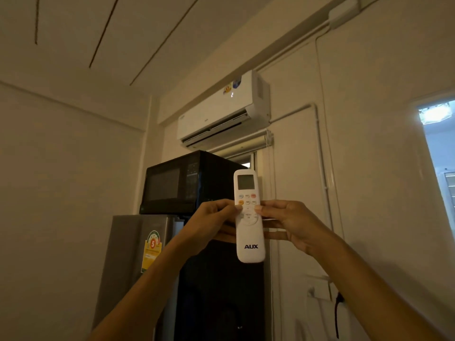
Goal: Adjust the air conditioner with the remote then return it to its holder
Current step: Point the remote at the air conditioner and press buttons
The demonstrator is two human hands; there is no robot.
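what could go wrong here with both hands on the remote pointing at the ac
1. Both thumbs sit on the remote's crowded keypad, left hand and right hand together, so a wrong button could easily get pressed.
2. The grip is at mid-body by the fingertips; it could slip and drop.
3. The remote stands nearly upright, so it may be aimed poorly at the air conditioner.

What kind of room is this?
Probably a small room in a home, maybe a kitchen corner. A black microwave oven sits on a grey fridge, and a white wall air conditioner hangs above them near the ceiling.
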